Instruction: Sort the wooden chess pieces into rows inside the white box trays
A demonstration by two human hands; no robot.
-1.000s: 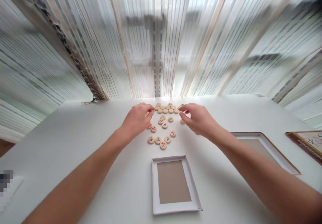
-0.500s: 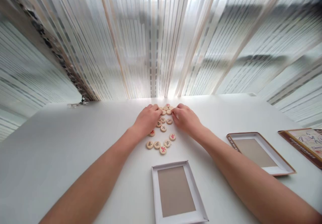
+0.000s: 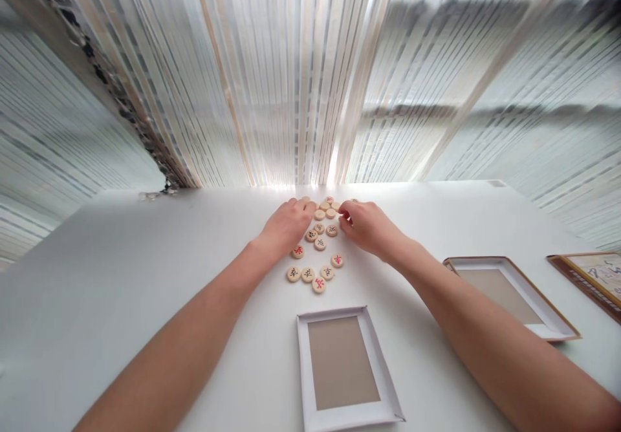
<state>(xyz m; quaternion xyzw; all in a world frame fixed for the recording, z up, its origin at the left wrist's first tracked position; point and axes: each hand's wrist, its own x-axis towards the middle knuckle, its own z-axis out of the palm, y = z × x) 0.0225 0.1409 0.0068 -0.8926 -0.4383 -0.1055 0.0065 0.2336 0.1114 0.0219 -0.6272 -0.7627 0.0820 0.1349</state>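
Several round wooden game discs [image 3: 319,243] with red or black characters lie in a loose cluster on the white table [image 3: 121,270]. My left hand [image 3: 286,225] rests on the cluster's left side, fingers curled over discs near the back. My right hand [image 3: 366,225] sits on the right side, fingertips pinched at a disc near the back. Whether either hand has lifted a disc is hidden by the fingers. Several discs [image 3: 310,275] lie in a row nearer to me, untouched.
A shallow white box tray [image 3: 342,416] with a brown bottom lies close in front of me. A second tray with a brown rim [image 3: 514,299] lies to the right, and a printed box lid [image 3: 589,277] at the far right. Striped sheer curtains hang behind the table.
Both hands have come together from wider apart onto the back of the disc cluster. In the last half second they shifted only slightly; the view tilted a little.
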